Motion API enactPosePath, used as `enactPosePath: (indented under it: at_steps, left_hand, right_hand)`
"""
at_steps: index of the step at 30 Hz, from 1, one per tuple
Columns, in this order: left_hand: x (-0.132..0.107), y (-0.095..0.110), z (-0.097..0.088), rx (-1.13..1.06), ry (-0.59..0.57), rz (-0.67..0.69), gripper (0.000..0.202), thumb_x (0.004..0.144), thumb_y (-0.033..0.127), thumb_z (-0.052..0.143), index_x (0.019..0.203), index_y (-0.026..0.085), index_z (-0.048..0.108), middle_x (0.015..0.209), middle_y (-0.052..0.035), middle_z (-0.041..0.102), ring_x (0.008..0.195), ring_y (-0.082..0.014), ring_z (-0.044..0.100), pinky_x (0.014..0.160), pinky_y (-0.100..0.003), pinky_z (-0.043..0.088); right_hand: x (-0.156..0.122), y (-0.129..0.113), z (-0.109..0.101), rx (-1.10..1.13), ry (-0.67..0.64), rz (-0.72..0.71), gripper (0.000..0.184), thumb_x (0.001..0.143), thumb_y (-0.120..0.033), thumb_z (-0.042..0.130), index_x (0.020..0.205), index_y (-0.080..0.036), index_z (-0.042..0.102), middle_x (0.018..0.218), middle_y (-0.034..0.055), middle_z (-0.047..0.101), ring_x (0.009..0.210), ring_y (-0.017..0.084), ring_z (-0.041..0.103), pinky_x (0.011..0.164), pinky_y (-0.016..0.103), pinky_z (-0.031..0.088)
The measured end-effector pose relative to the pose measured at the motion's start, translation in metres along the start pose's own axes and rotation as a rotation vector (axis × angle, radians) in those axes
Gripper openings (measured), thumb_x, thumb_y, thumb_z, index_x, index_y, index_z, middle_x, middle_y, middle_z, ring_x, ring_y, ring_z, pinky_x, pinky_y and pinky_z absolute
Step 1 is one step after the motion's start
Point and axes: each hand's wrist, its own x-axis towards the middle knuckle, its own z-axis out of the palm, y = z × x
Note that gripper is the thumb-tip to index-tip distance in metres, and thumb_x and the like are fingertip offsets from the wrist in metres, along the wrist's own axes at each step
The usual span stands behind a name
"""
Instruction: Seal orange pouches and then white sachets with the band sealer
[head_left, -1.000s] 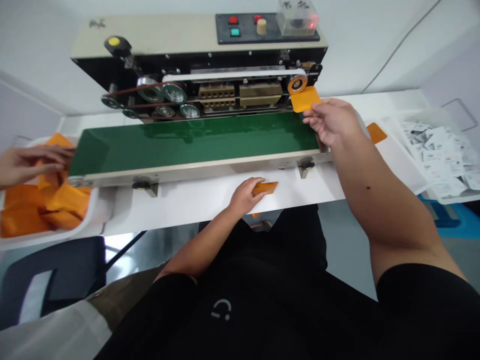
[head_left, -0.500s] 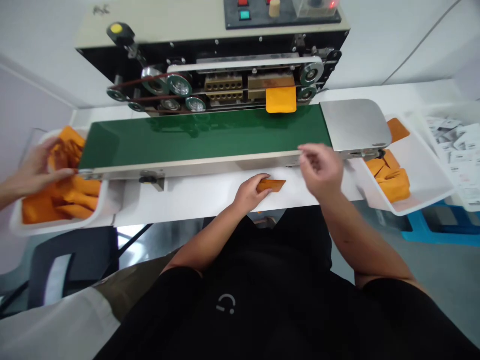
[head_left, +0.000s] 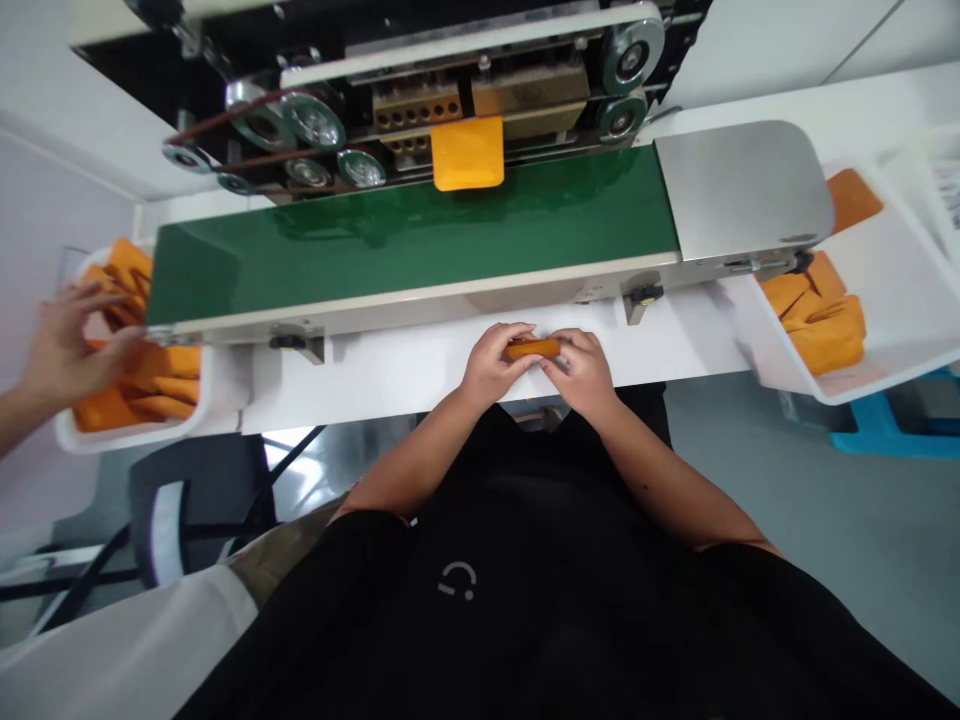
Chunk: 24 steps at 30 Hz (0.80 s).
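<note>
Orange pouch (head_left: 533,349) sits between left hand (head_left: 495,365) and right hand (head_left: 585,372), long axis running hand to hand; neither's nearer, both touch. Left curls partly closed on one end, right pinches the other. White desk (head_left: 390,365) beneath, green belt (head_left: 337,250) just ahead, second pouch (head_left: 468,155) beyond, ahead-left; white bin (head_left: 911,300) well off right.

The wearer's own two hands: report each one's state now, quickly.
Left hand: closed, holding one end of a slim orange packet or packet stack.
Right hand: closed, holding the other end.
</note>
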Motion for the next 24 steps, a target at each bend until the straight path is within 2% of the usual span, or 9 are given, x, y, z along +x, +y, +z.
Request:
enactPosePath:
  at_steps: [3, 5, 8, 11, 16, 21, 24]
  left_hand:
    - [0.004, 0.001, 0.001, 0.042, -0.001, 0.008, 0.049, 0.09, 0.058, 0.073, 0.126, 0.025, 0.068, 0.113, -0.0097, 0.075, 0.107, -0.0256, 0.072, 0.1, -0.043, 0.057]
    - [0.006, 0.002, 0.002, 0.035, -0.018, 0.013, 0.051, 0.09, 0.058, 0.074, 0.128, 0.024, 0.067, 0.114, -0.0103, 0.074, 0.108, -0.026, 0.072, 0.1, -0.043, 0.057]
    - [0.007, 0.002, 0.003, -0.005, -0.051, 0.009, 0.057, 0.088, 0.056, 0.076, 0.133, 0.023, 0.063, 0.117, -0.0114, 0.073, 0.109, -0.0265, 0.072, 0.1, -0.042, 0.057]
    - [0.006, 0.002, 0.004, -0.006, -0.067, -0.004, 0.062, 0.089, 0.053, 0.077, 0.139, 0.022, 0.058, 0.123, -0.0133, 0.071, 0.114, -0.027, 0.071, 0.103, -0.042, 0.057]
    - [0.005, -0.004, 0.005, 0.077, -0.064, -0.003, 0.058, 0.094, 0.047, 0.072, 0.142, 0.02, 0.056, 0.138, -0.016, 0.066, 0.128, -0.028, 0.066, 0.11, -0.043, 0.054]
    - [0.003, -0.009, 0.007, 0.011, -0.046, -0.045, 0.056, 0.093, 0.04, 0.074, 0.143, 0.022, 0.057, 0.134, -0.0135, 0.069, 0.12, -0.0261, 0.07, 0.105, -0.041, 0.057]
    - [0.003, -0.01, 0.007, -0.019, -0.017, -0.042, 0.053, 0.093, 0.036, 0.074, 0.141, 0.022, 0.058, 0.133, -0.0124, 0.07, 0.118, -0.0255, 0.07, 0.106, -0.041, 0.057]
  right_hand:
    - [0.002, -0.001, -0.001, 0.036, 0.028, 0.042, 0.029, 0.092, -0.039, 0.07, 0.116, -0.022, 0.075, 0.113, 0.012, 0.065, 0.105, 0.028, 0.063, 0.096, 0.047, 0.055]
    - [0.0, -0.002, -0.002, 0.09, 0.015, 0.083, 0.031, 0.093, -0.035, 0.069, 0.121, -0.024, 0.073, 0.104, 0.0093, 0.065, 0.097, 0.025, 0.064, 0.09, 0.042, 0.056]
    - [-0.004, -0.002, -0.003, 0.174, 0.0, 0.164, 0.021, 0.093, -0.032, 0.067, 0.11, -0.022, 0.073, 0.088, 0.0041, 0.063, 0.079, 0.019, 0.061, 0.077, 0.036, 0.054]
    - [-0.006, 0.0, -0.002, 0.268, 0.032, 0.24, 0.018, 0.092, -0.035, 0.068, 0.103, -0.021, 0.072, 0.085, 0.0024, 0.063, 0.075, 0.016, 0.06, 0.072, 0.031, 0.053]
    - [-0.009, 0.005, 0.002, 0.506, 0.149, 0.358, 0.024, 0.092, -0.04, 0.07, 0.105, -0.02, 0.072, 0.098, 0.0047, 0.071, 0.087, 0.017, 0.068, 0.081, 0.032, 0.059]
    - [-0.011, 0.006, 0.0, 0.676, 0.315, 0.45, 0.023, 0.089, -0.04, 0.075, 0.096, -0.018, 0.069, 0.089, 0.0025, 0.069, 0.073, 0.012, 0.065, 0.068, 0.026, 0.058]
    - [-0.012, 0.003, -0.004, 0.731, 0.409, 0.464, 0.027, 0.087, -0.042, 0.077, 0.094, -0.019, 0.065, 0.088, 0.0011, 0.067, 0.071, 0.01, 0.064, 0.066, 0.024, 0.058]
